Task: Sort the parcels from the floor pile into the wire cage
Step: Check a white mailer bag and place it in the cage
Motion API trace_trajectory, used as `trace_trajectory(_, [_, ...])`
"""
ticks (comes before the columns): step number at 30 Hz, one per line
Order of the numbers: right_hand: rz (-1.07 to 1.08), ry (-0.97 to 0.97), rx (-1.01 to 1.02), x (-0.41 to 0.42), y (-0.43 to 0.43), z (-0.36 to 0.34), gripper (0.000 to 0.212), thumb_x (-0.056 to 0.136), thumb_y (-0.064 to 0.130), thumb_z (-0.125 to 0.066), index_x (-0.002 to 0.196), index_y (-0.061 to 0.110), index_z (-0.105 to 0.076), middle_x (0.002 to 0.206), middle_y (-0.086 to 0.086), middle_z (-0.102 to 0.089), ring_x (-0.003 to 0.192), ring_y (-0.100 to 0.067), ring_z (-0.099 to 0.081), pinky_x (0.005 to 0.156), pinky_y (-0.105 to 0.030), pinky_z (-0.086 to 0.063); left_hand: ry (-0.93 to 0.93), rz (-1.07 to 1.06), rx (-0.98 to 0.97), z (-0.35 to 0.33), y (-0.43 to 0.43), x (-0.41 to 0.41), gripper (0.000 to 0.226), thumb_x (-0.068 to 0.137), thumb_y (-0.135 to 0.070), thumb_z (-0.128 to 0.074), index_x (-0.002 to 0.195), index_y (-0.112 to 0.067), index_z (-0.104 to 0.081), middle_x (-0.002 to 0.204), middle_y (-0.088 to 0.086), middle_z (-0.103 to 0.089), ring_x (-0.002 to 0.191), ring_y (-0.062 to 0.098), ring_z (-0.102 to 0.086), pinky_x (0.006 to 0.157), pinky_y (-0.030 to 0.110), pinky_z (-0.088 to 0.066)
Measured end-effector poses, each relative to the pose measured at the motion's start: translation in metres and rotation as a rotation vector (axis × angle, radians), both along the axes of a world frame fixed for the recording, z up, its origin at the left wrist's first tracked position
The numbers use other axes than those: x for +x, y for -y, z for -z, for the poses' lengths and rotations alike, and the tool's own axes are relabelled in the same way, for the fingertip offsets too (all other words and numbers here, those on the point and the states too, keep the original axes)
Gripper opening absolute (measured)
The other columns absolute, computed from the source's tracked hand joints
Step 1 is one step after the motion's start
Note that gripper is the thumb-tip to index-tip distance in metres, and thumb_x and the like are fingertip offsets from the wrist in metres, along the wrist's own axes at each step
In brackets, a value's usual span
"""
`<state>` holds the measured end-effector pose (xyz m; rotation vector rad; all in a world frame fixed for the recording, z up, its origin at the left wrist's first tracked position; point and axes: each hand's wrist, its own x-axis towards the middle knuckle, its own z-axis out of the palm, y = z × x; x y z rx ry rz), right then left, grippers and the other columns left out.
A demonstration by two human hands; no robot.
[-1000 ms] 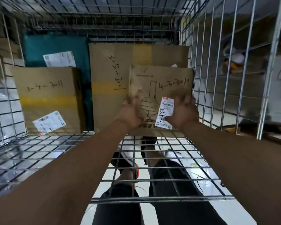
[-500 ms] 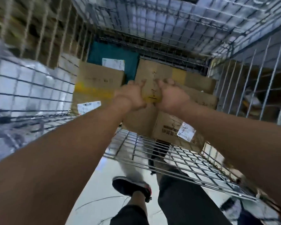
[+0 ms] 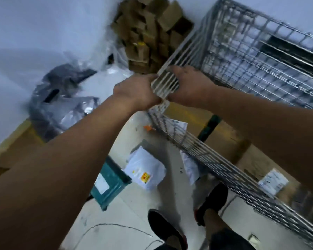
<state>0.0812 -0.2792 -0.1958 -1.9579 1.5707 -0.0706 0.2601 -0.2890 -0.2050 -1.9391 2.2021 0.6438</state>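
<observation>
- Two hands that a second ago pressed a cardboard box into the stack deep in the wire cage now hold no parcel. The left hand grips the cage's top corner with curled fingers. The right hand lies on the mesh just beside it, and blur hides whether its fingers close on the wire.
- Sight has swung out of the cage and down to the floor. The box appears delivered and the next pick looks due.
- Cardboard boxes stand inside the cage behind the mesh wall.
- Still unsorted on the floor are a white mailer, a teal box, grey plastic bags to the left, and a heap of brown cartons by the wall.
- Mailer and teal box lie near the person's shoes, the mailer close to the cage's lower wall.
- Bare floor opens between the bags and the mailer. The cage's wire edge, running diagonally on the right, could snag an arm or a parcel's corner.
</observation>
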Motion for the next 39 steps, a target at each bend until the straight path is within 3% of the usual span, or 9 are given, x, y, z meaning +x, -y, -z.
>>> trace_trajectory(3, [-0.052,0.035,-0.047,0.071,-0.015,-0.005,0.074,0.092,0.039,-0.067,0.156,0.02,-0.036,0.148,-0.016,-0.045,0.134,-0.034,-0.047,0.104,-0.034,-0.04,-0.003,-0.118,-0.012,0.007,-0.032,0.072,0.089,0.066,-0.074,-0.062,0.149,-0.05,-0.038,0.14,0.007,-0.049,0.126,0.034,-0.056,0.1,0.05,-0.05])
trace_trajectory(6, [-0.103,0.066,0.018,0.134,-0.04,0.02,0.084,0.079,0.05,-0.067,0.154,0.021,-0.04,0.144,-0.014,-0.05,0.131,-0.031,-0.051,0.107,-0.032,-0.042,0.01,-0.233,0.036,0.043,-0.076,0.13,0.089,0.075,-0.065,-0.07,0.152,-0.047,-0.031,0.14,0.012,-0.043,0.121,0.039,-0.057,0.1,0.048,-0.049])
trace_trajectory(15, [-0.279,-0.11,0.256,0.192,-0.132,0.231,0.093,0.082,0.036,-0.07,0.161,0.027,-0.022,0.149,-0.022,-0.04,0.136,-0.041,-0.042,0.111,-0.045,-0.04,-0.183,-0.736,0.262,0.241,-0.238,0.186,0.115,0.068,-0.068,-0.077,0.153,-0.062,0.0,0.16,0.021,-0.013,0.135,0.045,-0.045,0.109,0.053,-0.043])
trace_trajectory(21, [-0.39,-0.275,0.351,0.174,-0.17,0.406,0.106,0.081,0.047,-0.067,0.164,0.03,-0.003,0.153,-0.028,-0.038,0.144,-0.041,-0.034,0.116,-0.04,-0.031,-0.355,-0.952,0.368,0.408,-0.313,0.169,0.113,0.077,-0.057,-0.08,0.155,-0.059,0.002,0.158,0.023,-0.018,0.139,0.04,-0.042,0.111,0.048,-0.043])
trace_trajectory(25, [-0.418,-0.369,0.342,0.164,-0.166,0.491,0.122,0.076,0.058,-0.08,0.157,0.05,0.011,0.159,-0.031,-0.012,0.145,-0.048,-0.026,0.116,-0.054,-0.033,-0.519,-1.083,0.404,0.506,-0.326,0.148,0.111,0.08,-0.052,-0.081,0.157,-0.057,0.0,0.15,0.029,-0.027,0.123,0.038,-0.053,0.098,0.03,-0.042])
trace_trajectory(28, [-0.449,-0.376,0.311,0.161,-0.155,0.543,0.132,0.068,0.065,-0.083,0.151,0.056,0.02,0.164,-0.026,0.002,0.148,-0.051,-0.015,0.115,-0.063,-0.03,-0.631,-1.153,0.356,0.566,-0.319,0.136,0.112,0.081,-0.047,-0.082,0.16,-0.049,-0.004,0.152,0.027,-0.032,0.128,0.034,-0.052,0.093,0.025,-0.035])
trace_trajectory(33, [-0.392,-0.309,0.393,0.17,-0.14,0.603,0.142,0.055,0.077,-0.08,0.148,0.06,0.025,0.167,-0.022,0.012,0.149,-0.055,-0.014,0.117,-0.055,-0.031,-0.762,-1.205,0.273,0.625,-0.294,0.133,0.123,0.058,-0.057,-0.081,0.157,-0.055,-0.007,0.153,0.003,-0.047,0.142,0.028,-0.044,0.112,0.046,-0.044])
trace_trajectory(35, [-0.395,-0.285,0.396,0.172,-0.141,0.619,0.144,0.046,0.084,-0.072,0.149,0.056,0.026,0.168,-0.017,0.009,0.145,-0.058,-0.019,0.115,-0.052,-0.033,-0.782,-1.224,0.217,0.64,-0.29,0.132,0.125,0.057,-0.054,-0.083,0.156,-0.056,-0.007,0.148,0.003,-0.05,0.135,0.02,-0.051,0.108,0.042,-0.049])
trace_trajectory(39, [-0.352,-0.234,0.343,0.168,-0.153,0.615,0.131,0.068,0.061,-0.084,0.159,0.046,0.01,0.162,-0.026,-0.001,0.138,-0.051,-0.035,0.113,-0.046,-0.037,-0.772,-1.235,0.124,0.621,-0.284,0.128,0.122,0.062,-0.042,-0.083,0.16,-0.049,-0.011,0.145,0.007,-0.043,0.13,0.019,-0.053,0.107,0.032,-0.048])
